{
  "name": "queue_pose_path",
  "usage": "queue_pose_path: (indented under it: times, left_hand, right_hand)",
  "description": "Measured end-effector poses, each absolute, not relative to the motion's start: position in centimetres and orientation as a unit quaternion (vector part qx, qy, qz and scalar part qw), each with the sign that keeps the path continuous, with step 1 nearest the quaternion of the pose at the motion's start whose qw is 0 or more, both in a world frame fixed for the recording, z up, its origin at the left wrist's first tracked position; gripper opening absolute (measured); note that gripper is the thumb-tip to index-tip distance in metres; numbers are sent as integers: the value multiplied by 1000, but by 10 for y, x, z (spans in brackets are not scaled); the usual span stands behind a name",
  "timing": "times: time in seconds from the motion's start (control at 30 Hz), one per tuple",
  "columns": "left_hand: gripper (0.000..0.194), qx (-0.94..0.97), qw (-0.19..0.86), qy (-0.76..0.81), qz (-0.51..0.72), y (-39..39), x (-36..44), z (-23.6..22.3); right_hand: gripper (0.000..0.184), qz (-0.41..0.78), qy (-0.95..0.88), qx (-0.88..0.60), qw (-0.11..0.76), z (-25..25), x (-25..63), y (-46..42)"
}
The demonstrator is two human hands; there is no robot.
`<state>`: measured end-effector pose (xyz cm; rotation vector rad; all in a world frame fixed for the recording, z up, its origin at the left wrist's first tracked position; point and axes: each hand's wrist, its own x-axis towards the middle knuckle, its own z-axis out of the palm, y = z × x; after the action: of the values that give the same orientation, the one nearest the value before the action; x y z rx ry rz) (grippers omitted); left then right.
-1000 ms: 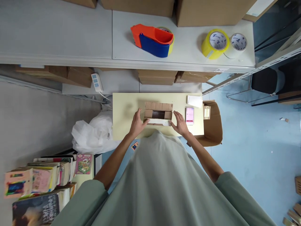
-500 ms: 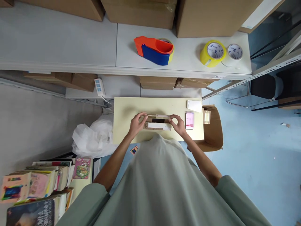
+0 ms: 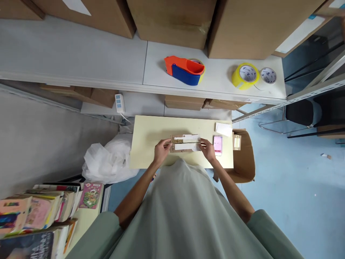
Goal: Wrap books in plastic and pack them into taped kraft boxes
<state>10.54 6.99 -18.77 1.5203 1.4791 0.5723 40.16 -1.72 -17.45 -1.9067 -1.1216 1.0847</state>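
Your left hand (image 3: 161, 151) and right hand (image 3: 208, 150) bracket a small cardboard box (image 3: 185, 146) on the pale counter (image 3: 145, 140).

Fingers of both hands grasp the box's opposite ends, its top flaps (image 3: 191, 137) nearly meeting between them; a pink-screened phone (image 3: 217, 145) lies just right of your right fingers, and an orange-and-blue tape dispenser (image 3: 185, 74) rests on the shelf (image 3: 215, 73) beyond them.

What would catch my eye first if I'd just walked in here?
Probably the orange-and-blue tape dispenser on the grey shelf, with a bright yellow tape roll to its right. Nearer the person, on the pale table, a small cardboard box sits between the left hand and right hand.
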Motion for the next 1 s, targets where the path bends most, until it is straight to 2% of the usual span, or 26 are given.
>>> queue_pose_path:
  times: [0.2,0.33,0.47,0.67,0.83,1.0]
  left_hand:
    - [20,622,457,597,218,68,109,-185]
    - [18,661,431,570,228,81,106,-169]
    - [20,692,410,522,283,121,117,-132]
    - [27,693,404,448,396,197,156,-38]
    - [26,683,387,409,465,222,170,25]
    - [23,663,401,409,481,213,162,39]
  right_hand:
    - [21,409,-456,-727,311,-171,413,-11]
    - [21,345,-530,-723,278,-143,418,6]
    - [31,222,-626,-691,286,-73,423,60]
    - [39,53,-718,-640,269,48,414,181]
    - [48,25,-726,-678,111,85,387,254]
    - [51,40,-682,-730,-7,84,362,278]
